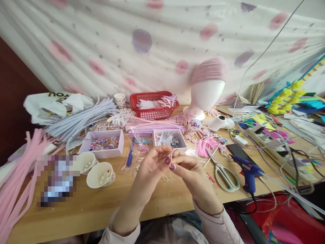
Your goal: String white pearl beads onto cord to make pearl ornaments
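A person's left hand (155, 166) and right hand (190, 168) meet above a wooden craft table (122, 206), thumbs and fingers pinched closely around a small pale strand (171, 154) held between them, with a paper cup (92, 178) of white beads to the left and green-handled scissors (225, 178) and a blue hot-glue gun (247, 171) to the right.

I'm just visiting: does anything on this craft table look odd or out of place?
Perhaps the blue glue gun, at the right: it sits by the front edge of the wooden table, and its long translucent glue stick juts past that edge, so it looks easy to knock.
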`<action>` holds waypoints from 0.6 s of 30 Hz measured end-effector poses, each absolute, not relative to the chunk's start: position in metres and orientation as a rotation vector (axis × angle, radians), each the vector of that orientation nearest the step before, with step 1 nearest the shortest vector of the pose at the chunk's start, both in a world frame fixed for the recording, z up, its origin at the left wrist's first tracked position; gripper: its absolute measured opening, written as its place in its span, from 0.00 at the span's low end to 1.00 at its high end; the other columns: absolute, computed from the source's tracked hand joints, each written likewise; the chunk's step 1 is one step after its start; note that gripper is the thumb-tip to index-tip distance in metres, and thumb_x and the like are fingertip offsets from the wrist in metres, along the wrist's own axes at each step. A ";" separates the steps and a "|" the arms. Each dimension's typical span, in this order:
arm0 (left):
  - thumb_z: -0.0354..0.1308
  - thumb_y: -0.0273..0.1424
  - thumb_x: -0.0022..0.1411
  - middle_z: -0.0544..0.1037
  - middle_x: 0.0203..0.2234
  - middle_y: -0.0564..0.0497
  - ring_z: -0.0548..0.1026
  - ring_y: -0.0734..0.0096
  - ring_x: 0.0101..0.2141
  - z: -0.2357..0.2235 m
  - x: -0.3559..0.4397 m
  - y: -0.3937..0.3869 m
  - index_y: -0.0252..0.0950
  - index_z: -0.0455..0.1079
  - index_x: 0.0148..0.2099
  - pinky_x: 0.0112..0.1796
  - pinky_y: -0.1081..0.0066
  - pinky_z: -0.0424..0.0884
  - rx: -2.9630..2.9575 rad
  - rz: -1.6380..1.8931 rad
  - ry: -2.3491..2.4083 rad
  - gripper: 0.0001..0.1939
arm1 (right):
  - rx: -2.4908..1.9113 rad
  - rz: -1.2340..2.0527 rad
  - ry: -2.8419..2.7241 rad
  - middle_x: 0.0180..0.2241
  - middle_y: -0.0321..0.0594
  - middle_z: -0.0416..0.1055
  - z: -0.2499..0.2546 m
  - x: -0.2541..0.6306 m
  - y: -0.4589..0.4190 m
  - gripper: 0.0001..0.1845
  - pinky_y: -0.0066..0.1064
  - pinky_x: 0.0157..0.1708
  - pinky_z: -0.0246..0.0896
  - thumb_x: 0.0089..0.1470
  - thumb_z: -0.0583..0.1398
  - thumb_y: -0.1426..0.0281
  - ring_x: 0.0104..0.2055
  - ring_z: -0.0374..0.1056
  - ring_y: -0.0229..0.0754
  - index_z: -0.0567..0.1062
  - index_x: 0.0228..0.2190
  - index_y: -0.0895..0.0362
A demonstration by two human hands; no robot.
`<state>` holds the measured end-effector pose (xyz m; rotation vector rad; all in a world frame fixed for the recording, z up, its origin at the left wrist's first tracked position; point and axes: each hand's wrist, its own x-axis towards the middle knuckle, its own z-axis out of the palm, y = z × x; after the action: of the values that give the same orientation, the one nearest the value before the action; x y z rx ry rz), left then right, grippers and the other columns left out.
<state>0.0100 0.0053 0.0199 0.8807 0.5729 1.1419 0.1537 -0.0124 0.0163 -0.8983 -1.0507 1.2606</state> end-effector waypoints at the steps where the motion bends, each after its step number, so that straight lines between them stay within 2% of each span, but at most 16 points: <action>1: 0.67 0.44 0.61 0.76 0.43 0.49 0.73 0.67 0.48 0.017 0.010 0.002 0.41 0.77 0.47 0.51 0.68 0.68 0.865 1.122 0.578 0.16 | -0.914 1.232 -1.029 0.31 0.33 0.72 0.015 0.154 -0.014 0.05 0.30 0.41 0.64 0.45 0.75 0.61 0.37 0.67 0.38 0.86 0.27 0.44; 4: 0.61 0.50 0.64 0.75 0.36 0.50 0.73 0.73 0.35 0.011 0.010 -0.009 0.39 0.72 0.48 0.39 0.71 0.70 0.753 0.999 0.547 0.21 | -0.963 1.195 -0.965 0.31 0.33 0.68 0.010 0.154 -0.018 0.04 0.28 0.35 0.63 0.47 0.74 0.63 0.33 0.65 0.36 0.86 0.27 0.47; 7: 0.63 0.49 0.63 0.69 0.26 0.57 0.64 0.79 0.25 0.012 0.014 -0.018 0.37 0.70 0.44 0.28 0.77 0.62 0.771 0.942 0.600 0.20 | -0.974 1.219 -0.910 0.29 0.33 0.68 0.005 0.154 -0.023 0.06 0.30 0.31 0.61 0.47 0.74 0.62 0.29 0.64 0.37 0.85 0.27 0.49; 9: 0.64 0.46 0.63 0.68 0.25 0.57 0.63 0.79 0.26 0.013 0.017 -0.022 0.36 0.70 0.40 0.28 0.78 0.61 0.903 0.956 0.709 0.17 | -0.965 1.215 -0.868 0.28 0.34 0.70 0.001 0.155 -0.027 0.07 0.31 0.35 0.62 0.44 0.75 0.61 0.31 0.65 0.38 0.85 0.26 0.49; 11: 0.62 0.43 0.65 0.72 0.28 0.55 0.67 0.77 0.29 0.014 0.018 -0.023 0.37 0.71 0.39 0.30 0.77 0.63 1.074 0.939 0.804 0.14 | -0.953 1.209 -0.820 0.28 0.33 0.71 -0.003 0.157 -0.029 0.08 0.31 0.38 0.62 0.44 0.75 0.61 0.33 0.65 0.39 0.85 0.26 0.49; 15: 0.57 0.36 0.68 0.74 0.28 0.54 0.69 0.74 0.28 0.023 0.009 -0.026 0.39 0.74 0.37 0.28 0.75 0.63 1.540 0.904 1.024 0.09 | -0.904 1.233 -0.751 0.28 0.32 0.69 -0.011 0.157 -0.034 0.07 0.29 0.38 0.60 0.44 0.75 0.62 0.33 0.63 0.37 0.84 0.24 0.48; 18: 0.57 0.29 0.67 0.77 0.28 0.55 0.73 0.75 0.28 0.042 -0.010 -0.035 0.41 0.76 0.36 0.28 0.76 0.65 1.958 0.947 1.204 0.08 | -0.834 1.306 -0.735 0.27 0.31 0.69 -0.010 0.148 -0.038 0.08 0.29 0.37 0.60 0.44 0.75 0.61 0.32 0.63 0.37 0.83 0.24 0.48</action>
<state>-0.0096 -0.0346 0.0421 1.9576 1.2041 0.9470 0.1480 -0.0385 -0.0102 -0.8344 -0.7354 1.3056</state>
